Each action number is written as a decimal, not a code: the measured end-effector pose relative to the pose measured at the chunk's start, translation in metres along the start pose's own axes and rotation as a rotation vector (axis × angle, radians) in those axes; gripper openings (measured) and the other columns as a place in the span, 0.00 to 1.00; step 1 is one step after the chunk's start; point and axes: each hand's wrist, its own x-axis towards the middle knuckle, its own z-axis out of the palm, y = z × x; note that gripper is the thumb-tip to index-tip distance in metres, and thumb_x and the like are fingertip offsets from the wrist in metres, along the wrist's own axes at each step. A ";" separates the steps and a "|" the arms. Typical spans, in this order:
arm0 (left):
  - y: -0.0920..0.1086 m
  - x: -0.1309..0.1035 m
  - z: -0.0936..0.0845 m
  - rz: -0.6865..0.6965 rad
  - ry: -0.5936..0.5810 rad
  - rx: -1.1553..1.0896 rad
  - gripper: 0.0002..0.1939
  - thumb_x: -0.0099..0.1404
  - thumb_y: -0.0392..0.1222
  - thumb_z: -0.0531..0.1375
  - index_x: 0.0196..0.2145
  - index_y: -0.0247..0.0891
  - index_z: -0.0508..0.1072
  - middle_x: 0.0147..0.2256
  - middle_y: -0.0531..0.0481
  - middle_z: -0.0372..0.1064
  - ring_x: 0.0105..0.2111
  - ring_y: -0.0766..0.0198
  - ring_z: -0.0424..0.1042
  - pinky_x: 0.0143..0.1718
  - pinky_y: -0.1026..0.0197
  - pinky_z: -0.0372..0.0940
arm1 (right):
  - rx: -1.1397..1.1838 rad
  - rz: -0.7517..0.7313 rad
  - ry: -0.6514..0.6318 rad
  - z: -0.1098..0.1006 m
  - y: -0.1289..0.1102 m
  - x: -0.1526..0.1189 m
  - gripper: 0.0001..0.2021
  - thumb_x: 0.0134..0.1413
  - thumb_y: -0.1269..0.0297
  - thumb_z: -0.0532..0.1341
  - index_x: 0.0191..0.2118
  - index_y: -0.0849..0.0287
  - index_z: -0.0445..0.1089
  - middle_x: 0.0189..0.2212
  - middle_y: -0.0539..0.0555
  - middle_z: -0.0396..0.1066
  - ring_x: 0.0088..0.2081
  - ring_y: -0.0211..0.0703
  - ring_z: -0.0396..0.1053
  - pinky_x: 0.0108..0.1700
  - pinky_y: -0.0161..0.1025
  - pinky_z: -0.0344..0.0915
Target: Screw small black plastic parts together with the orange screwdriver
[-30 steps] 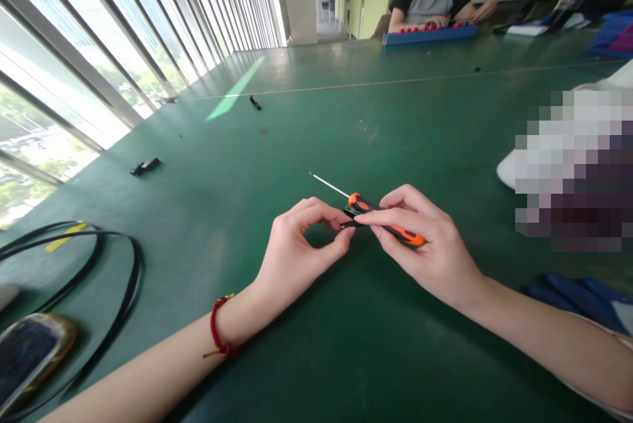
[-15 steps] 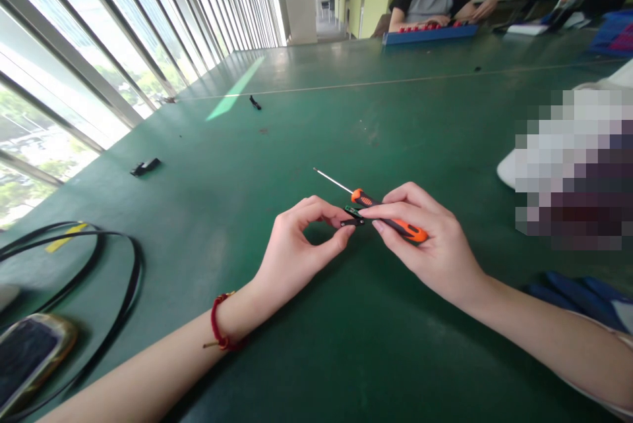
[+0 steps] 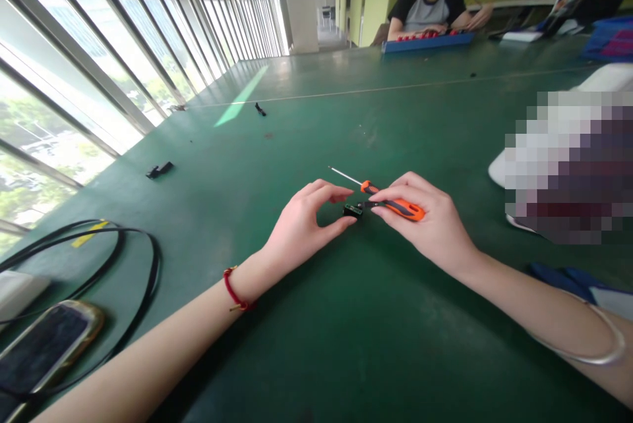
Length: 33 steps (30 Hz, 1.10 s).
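Note:
My right hand (image 3: 425,215) is closed round an orange-and-black screwdriver (image 3: 408,208), its thin metal shaft pointing away to the upper left. Between the same hand's thumb and forefinger is the end of a small black part (image 3: 353,211) with a green circuit board showing in it. My left hand (image 3: 309,219) is beside that part, thumb and forefinger spread apart around it. The left thumb tip lies close to its lower edge; I cannot tell whether they touch.
On the green table (image 3: 297,357) lie black pieces (image 3: 159,170) at left and another small black piece (image 3: 260,109) farther back. A phone (image 3: 49,344) and a looped black cable (image 3: 157,265) are at left. Across the table a person (image 3: 430,8) sits behind a blue tray (image 3: 428,43). A railing runs along the left.
My left thumb and forefinger have parted from the small black part, which has turned and now sits in my right fingertips. The screwdriver has shifted slightly. The whole view has moved a little.

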 end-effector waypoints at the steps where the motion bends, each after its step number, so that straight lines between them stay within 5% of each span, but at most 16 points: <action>1: -0.003 0.004 0.000 0.004 -0.027 0.057 0.14 0.58 0.41 0.61 0.43 0.38 0.72 0.41 0.47 0.69 0.42 0.60 0.69 0.45 0.58 0.64 | 0.001 0.030 0.028 -0.001 0.004 0.002 0.05 0.51 0.68 0.62 0.36 0.58 0.74 0.30 0.51 0.64 0.32 0.38 0.66 0.35 0.36 0.63; 6: -0.010 0.019 0.007 0.018 -0.191 0.217 0.12 0.58 0.42 0.59 0.40 0.39 0.74 0.40 0.47 0.71 0.41 0.57 0.68 0.46 0.55 0.64 | 0.026 0.151 0.085 0.001 0.018 0.007 0.06 0.51 0.66 0.62 0.35 0.58 0.74 0.32 0.51 0.65 0.33 0.39 0.68 0.37 0.38 0.64; 19: -0.018 0.013 0.018 -0.064 -0.039 0.117 0.07 0.60 0.41 0.58 0.34 0.39 0.75 0.37 0.49 0.71 0.39 0.60 0.68 0.43 0.56 0.64 | 0.021 0.221 -0.005 0.006 0.018 0.008 0.05 0.50 0.65 0.62 0.34 0.58 0.74 0.32 0.51 0.66 0.34 0.39 0.69 0.37 0.37 0.65; 33: -0.024 0.013 0.016 0.023 -0.091 -0.033 0.08 0.61 0.41 0.59 0.38 0.40 0.76 0.38 0.48 0.73 0.40 0.61 0.69 0.44 0.58 0.64 | -0.164 0.163 -0.116 0.003 0.018 0.006 0.05 0.50 0.67 0.62 0.34 0.56 0.74 0.31 0.52 0.66 0.33 0.41 0.68 0.38 0.40 0.63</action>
